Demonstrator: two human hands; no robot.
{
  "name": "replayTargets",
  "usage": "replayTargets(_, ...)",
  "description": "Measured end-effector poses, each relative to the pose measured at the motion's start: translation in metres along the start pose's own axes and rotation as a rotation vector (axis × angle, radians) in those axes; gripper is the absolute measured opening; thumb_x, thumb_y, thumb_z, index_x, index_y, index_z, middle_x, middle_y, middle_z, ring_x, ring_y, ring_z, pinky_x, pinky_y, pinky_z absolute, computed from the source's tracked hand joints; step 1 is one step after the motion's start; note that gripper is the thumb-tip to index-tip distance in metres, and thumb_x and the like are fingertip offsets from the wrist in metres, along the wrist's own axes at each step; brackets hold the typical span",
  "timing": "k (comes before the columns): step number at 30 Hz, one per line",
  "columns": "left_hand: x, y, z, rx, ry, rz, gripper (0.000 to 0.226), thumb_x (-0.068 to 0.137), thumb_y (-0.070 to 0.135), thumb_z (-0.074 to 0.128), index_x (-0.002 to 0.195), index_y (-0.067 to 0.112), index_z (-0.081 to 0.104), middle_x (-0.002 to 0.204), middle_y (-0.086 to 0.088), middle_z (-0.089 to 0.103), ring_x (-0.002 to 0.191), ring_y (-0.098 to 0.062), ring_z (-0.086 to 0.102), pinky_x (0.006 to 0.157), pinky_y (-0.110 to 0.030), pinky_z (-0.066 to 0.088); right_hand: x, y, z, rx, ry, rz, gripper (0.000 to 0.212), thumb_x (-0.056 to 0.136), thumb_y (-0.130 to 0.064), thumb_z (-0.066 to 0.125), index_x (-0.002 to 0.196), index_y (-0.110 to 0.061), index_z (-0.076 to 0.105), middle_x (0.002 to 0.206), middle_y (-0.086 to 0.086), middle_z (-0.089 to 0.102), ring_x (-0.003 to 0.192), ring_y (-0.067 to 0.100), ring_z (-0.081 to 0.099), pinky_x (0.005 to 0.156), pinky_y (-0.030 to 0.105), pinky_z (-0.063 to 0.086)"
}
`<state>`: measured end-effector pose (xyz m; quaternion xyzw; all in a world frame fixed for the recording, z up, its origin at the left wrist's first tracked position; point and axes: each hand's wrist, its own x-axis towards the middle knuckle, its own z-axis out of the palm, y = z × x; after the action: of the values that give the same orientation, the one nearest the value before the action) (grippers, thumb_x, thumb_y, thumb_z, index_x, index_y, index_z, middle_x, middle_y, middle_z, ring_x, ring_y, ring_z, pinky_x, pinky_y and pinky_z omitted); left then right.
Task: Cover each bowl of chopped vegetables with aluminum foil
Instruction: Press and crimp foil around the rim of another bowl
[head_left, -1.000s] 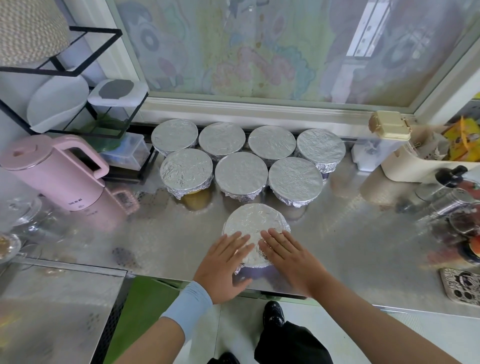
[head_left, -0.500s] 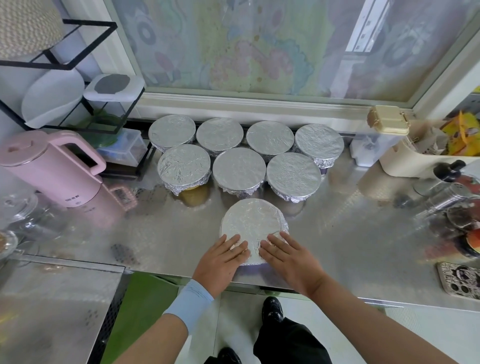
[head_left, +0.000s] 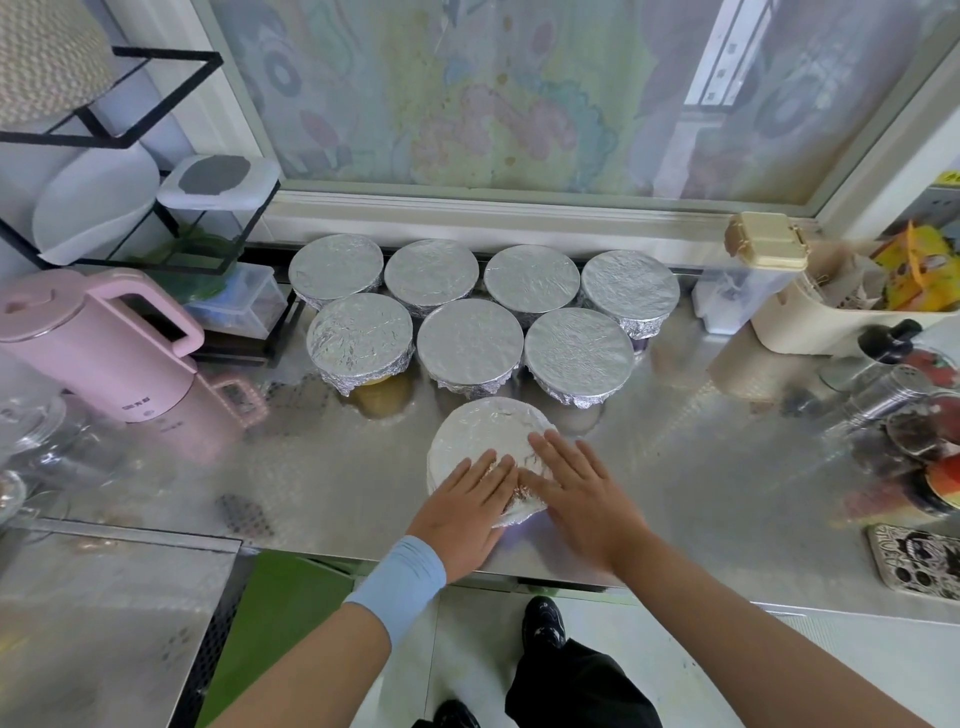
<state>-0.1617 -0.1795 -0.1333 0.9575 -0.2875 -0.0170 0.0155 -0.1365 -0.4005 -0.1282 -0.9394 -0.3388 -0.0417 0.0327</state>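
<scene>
Left hand (head_left: 467, 514) and right hand (head_left: 582, 499), fingers straight and spread, are pressing flat side by side on the foil-covered bowl (head_left: 483, 441), which is sitting round, top up, near the counter (head_left: 701, 493) edge at the wrists, with seven wrapped bowls (head_left: 470, 340) beyond the fingertips, bare steel either side and kettle (head_left: 104, 353) print unreadable.

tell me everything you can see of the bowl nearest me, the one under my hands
The nearest bowl is round and wrapped in crinkled, shiny aluminium foil, so its body and contents are hidden. The foil lies flat across the top and is crumpled down over the near rim. It stands upright on the metal counter near the front edge, apart from the seven covered bowls behind it. The left hand and right hand rest flat on its near half, fingers straight.
</scene>
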Motion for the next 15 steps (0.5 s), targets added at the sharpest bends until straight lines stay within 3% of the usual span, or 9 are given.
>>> replayTargets(3,0.000,0.022,-0.010,-0.181,-0.002,-0.115,0.068,0.092,0.057,0.034,0.147,0.017,0.041,0.157,-0.002,0.033,0.143,-0.023,0.032,0.113,-0.042,0.036,0.001,-0.018,-0.012,0.313,0.020,0.521,0.078,0.079,-0.017,0.056,0.150,-0.023,0.024,0.158,0.004,0.018,0.144,0.025,0.020,0.116,0.040,0.025)
replayTargets(6,0.008,0.021,-0.028,-0.364,0.178,-0.215,0.048,0.093,0.043,0.041,0.134,0.024,0.056,0.148,0.004,0.046,0.128,-0.022,0.048,0.102,-0.040,0.045,0.010,-0.031,-0.025,0.862,0.072,1.064,0.052,0.091,-0.020,0.046,0.142,-0.021,0.039,0.135,0.004,0.049,0.117,0.025,0.050,0.096,0.034,0.040)
replayTargets(8,0.019,0.007,-0.037,-0.386,0.207,-0.363,0.042,0.097,0.026,0.041,0.138,0.027,0.052,0.152,0.005,0.040,0.137,-0.022,0.038,0.112,-0.039,0.034,0.018,-0.034,-0.028,1.024,0.055,1.155,0.037,0.095,-0.032,0.046,0.130,-0.021,0.050,0.117,0.003,0.062,0.100,0.021,0.057,0.085,0.029,0.041)
replayTargets(11,0.030,-0.017,-0.038,-0.360,0.071,-0.560,0.055,0.101,0.027,0.037,0.154,0.030,0.021,0.164,0.003,0.002,0.151,-0.020,0.000,0.123,-0.041,0.008,0.027,-0.034,-0.031,1.042,-0.002,1.129,0.027,0.088,-0.044,0.063,0.105,-0.025,0.054,0.092,-0.007,0.064,0.082,0.012,0.060,0.074,0.026,0.043)
replayTargets(13,0.029,-0.023,-0.035,-0.459,-0.011,-0.626,0.059,0.101,0.032,0.039,0.156,0.029,0.014,0.164,0.003,-0.001,0.150,-0.021,0.003,0.122,-0.040,0.014,0.034,-0.030,-0.028,1.018,-0.001,1.168,0.022,0.083,-0.038,0.070,0.087,-0.018,0.060,0.078,-0.005,0.065,0.072,0.014,0.061,0.066,0.028,0.047)
replayTargets(15,0.023,-0.022,-0.036,-0.558,-0.006,-0.679,0.056,0.100,0.034,0.042,0.152,0.029,0.023,0.160,0.001,0.017,0.143,-0.025,0.027,0.112,-0.038,0.033,0.040,-0.023,-0.026,0.992,0.022,1.204,0.023,0.081,-0.030,0.069,0.080,-0.008,0.065,0.066,0.001,0.063,0.063,0.018,0.058,0.061,0.029,0.047)
